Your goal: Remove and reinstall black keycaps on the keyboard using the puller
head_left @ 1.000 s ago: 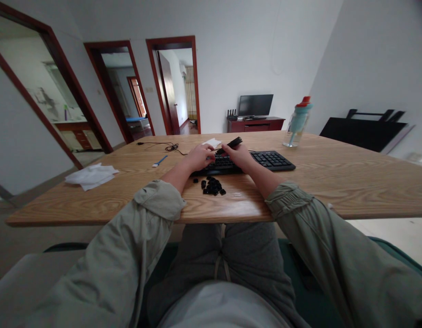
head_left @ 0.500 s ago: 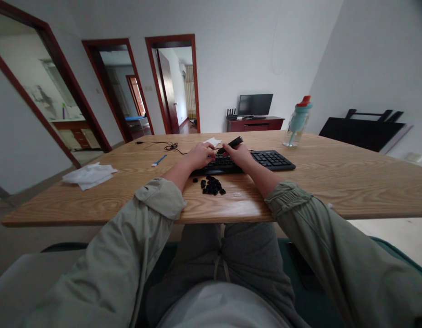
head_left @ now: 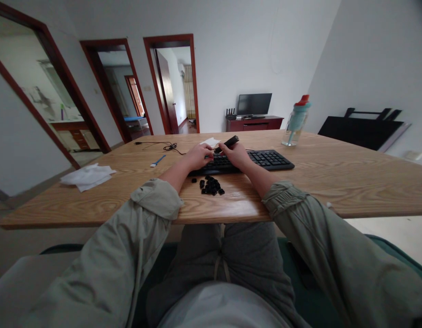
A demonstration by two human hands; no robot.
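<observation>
A black keyboard lies across the wooden table in front of me. My right hand is closed around a dark stick-shaped tool, which slants over the keyboard's left part; its working tip is too small to make out. Over the keyboard's left end is my left hand, its fingers curled in close to the tool's lower end. Whatever those fingers pinch, if anything, is hidden. On the near side of the keyboard sits a small pile of loose black keycaps, with a single keycap beside it.
White tissues and a small blue-handled brush lie to the left. Another white tissue is behind my hands. A coiled black cable runs along the back left. A water bottle stands upright at the back right.
The whole view has shifted slightly. Both hands stay over the keyboard's left part, and the tool in my right hand tilts a little differently. The keycap pile looks unchanged.
</observation>
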